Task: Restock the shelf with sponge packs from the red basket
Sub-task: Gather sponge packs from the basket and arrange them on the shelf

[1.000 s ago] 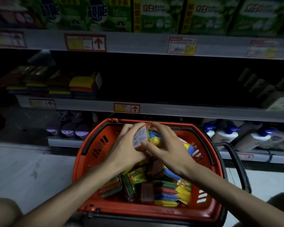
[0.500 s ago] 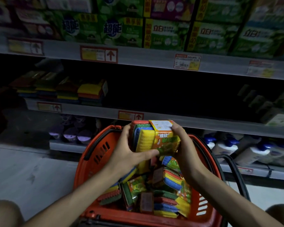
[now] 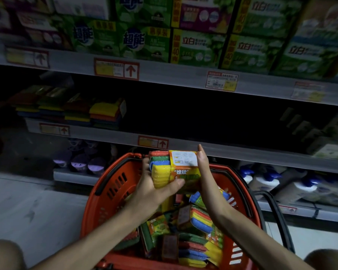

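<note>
Shelf: grey metal shelf, stacked sponge packs at its left.
Basket: red plastic slotted basket, more packs inside.
Pack: multicolour plastic-wrapped sponge pack, above basket.
Left hand: clasps pack's left.
Right hand: flat against pack's right.

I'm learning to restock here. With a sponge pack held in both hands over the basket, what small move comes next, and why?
Probably carry the sponge pack up and left toward the sponge stacks on the middle shelf. Both the left hand and right hand grip it clear above the red basket.
</note>
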A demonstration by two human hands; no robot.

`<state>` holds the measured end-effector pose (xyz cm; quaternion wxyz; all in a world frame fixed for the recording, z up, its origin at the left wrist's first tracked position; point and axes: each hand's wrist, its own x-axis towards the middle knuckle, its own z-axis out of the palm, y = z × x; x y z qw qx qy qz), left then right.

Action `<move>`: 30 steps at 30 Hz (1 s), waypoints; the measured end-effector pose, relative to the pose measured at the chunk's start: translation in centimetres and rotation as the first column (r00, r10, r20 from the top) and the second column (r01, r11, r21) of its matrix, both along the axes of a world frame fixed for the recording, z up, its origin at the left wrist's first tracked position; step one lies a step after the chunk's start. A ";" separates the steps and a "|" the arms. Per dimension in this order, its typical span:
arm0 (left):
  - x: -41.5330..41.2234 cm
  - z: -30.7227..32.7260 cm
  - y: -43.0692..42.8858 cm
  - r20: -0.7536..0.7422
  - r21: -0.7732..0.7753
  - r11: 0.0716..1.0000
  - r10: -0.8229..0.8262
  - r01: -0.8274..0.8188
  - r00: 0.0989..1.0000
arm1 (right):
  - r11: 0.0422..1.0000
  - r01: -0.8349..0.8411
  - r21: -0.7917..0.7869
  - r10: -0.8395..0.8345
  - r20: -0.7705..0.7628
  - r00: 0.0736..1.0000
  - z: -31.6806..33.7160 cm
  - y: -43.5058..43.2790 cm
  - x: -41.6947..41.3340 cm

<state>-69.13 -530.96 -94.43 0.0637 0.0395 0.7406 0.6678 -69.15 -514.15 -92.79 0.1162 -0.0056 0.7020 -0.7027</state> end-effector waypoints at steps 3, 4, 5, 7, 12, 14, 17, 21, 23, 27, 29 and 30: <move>-0.8 1.0 -0.5 0.030 0.105 0.992 0.064 -0.067 0.997 | 0.999 -0.037 0.032 0.039 -0.057 0.998 0.2 0.1 -1.1; -1.1 1.3 -0.8 0.006 0.114 0.991 0.069 -0.069 0.998 | 0.999 -0.033 0.036 0.037 -0.094 0.995 0.4 0.5 -1.3; -1.3 1.6 -0.9 -0.023 0.117 0.991 0.063 -0.060 0.998 | 0.998 -0.044 0.043 0.049 -0.136 0.990 0.8 0.9 -1.2; -1.5 1.8 -1.1 -0.029 0.126 0.991 0.051 -0.047 0.998 | 0.998 -0.056 0.040 0.062 -0.166 0.984 1.6 1.1 -1.0; -0.6 1.3 -0.7 -0.054 0.137 0.985 0.114 -0.106 0.992 | 1.000 -0.018 -0.017 0.016 -0.115 0.993 2.4 1.6 0.1; -0.4 1.1 -0.5 -0.049 0.140 0.982 0.139 -0.131 0.989 | 0.999 -0.029 -0.040 0.026 -0.069 0.997 2.3 1.7 -0.1; -0.3 1.1 -0.3 -0.060 0.142 0.979 0.157 -0.147 0.986 | 0.995 -0.049 -0.082 0.045 -0.044 0.998 2.5 2.1 0.0; -0.2 1.4 -0.1 -0.069 0.150 0.979 0.149 -0.137 0.986 | 0.994 -0.051 -0.101 0.048 -0.033 0.998 2.6 2.3 -0.1; -0.2 1.5 0.0 -0.072 0.146 0.979 0.150 -0.139 0.986 | 0.993 -0.051 -0.105 0.048 -0.027 0.998 2.6 2.2 -0.1; -0.2 1.6 0.1 -0.093 0.132 0.982 0.150 -0.137 0.984 | 0.990 -0.044 -0.133 0.043 -0.012 0.999 2.6 2.2 -0.2; -0.3 1.6 0.1 -0.095 0.126 0.983 0.145 -0.133 0.985 | 0.989 -0.046 -0.137 0.045 -0.006 0.999 2.5 2.2 -0.2; -0.3 1.8 0.1 -0.097 0.123 0.984 0.144 -0.132 0.985 | 0.990 -0.044 -0.136 0.044 -0.005 0.999 2.6 2.2 -0.2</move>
